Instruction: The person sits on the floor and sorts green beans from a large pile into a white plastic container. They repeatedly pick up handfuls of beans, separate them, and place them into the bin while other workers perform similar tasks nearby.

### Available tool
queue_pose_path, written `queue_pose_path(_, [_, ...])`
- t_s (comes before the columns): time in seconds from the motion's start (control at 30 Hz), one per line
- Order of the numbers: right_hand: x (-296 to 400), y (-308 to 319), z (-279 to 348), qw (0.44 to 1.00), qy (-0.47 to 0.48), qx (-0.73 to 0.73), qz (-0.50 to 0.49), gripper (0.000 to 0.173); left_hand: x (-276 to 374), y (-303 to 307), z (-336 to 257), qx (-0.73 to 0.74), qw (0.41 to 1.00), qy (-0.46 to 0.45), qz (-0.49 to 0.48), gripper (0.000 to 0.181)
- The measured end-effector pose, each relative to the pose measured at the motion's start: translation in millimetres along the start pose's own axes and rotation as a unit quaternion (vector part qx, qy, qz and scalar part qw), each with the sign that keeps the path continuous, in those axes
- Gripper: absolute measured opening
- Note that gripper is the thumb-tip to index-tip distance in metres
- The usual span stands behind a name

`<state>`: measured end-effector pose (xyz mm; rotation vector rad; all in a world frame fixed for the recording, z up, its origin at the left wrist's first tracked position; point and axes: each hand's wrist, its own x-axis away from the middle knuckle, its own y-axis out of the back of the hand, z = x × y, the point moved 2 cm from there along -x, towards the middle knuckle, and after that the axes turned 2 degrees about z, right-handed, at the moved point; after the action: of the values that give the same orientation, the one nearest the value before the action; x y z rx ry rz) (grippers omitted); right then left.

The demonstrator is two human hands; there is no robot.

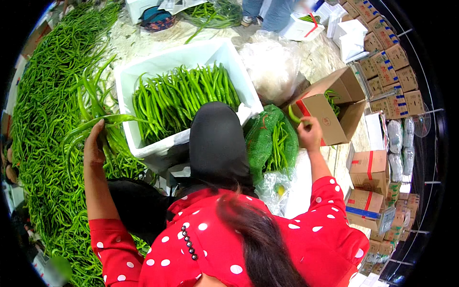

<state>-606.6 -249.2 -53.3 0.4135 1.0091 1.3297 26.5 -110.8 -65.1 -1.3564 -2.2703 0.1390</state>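
Observation:
My left hand (96, 145) grips a loose bunch of long green chili peppers (96, 107) that fan out on both sides of it. One pepper from the bunch reaches over the left wall of the white foam box (238, 68). Inside that box, green peppers (190, 86) lie side by side in packed rows. On the right, my right hand (309, 134) pinches a single green pepper (294, 114) beside the open cardboard carton (311, 111). Just left of that hand sits a green mesh sack (259, 147) with peppers showing in its opening.
A large heap of green peppers (50, 143) spreads along the left. Clear plastic bags (270, 66) stand behind the mesh sack. Stacked cartons (391, 71) line the right side. At the top, another person's legs in jeans (274, 16) are near a small foam box (301, 28).

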Motion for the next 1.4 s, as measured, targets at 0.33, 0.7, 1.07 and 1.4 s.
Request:
queue_pose_path(0.33, [86.9,-73.4,-38.5,0.869,0.102,0.148,0.461,0.045,10.1,-20.8,-15.7,-0.133,0.989,0.052,0.045,0.051])
queue_pose_path(0.7, [-62.4,-163.2,350.5,0.871,0.246,-0.230,0.357,0.021,14.8,-11.3,-18.8,-0.017,0.998,-0.043,0.043,0.051])
queue_pose_path(1.07, [-12.9,-270.8,422.6,0.834,0.187,-0.284,0.434,0.025,24.6,-6.3,-31.5,-0.059,0.991,-0.115,0.026,0.037])
queue_pose_path(1.4, [-37.7,-247.2,448.1,0.822,0.105,-0.391,0.401,0.022,14.8,-5.7,-31.4,-0.055,0.991,-0.123,0.026,0.038])
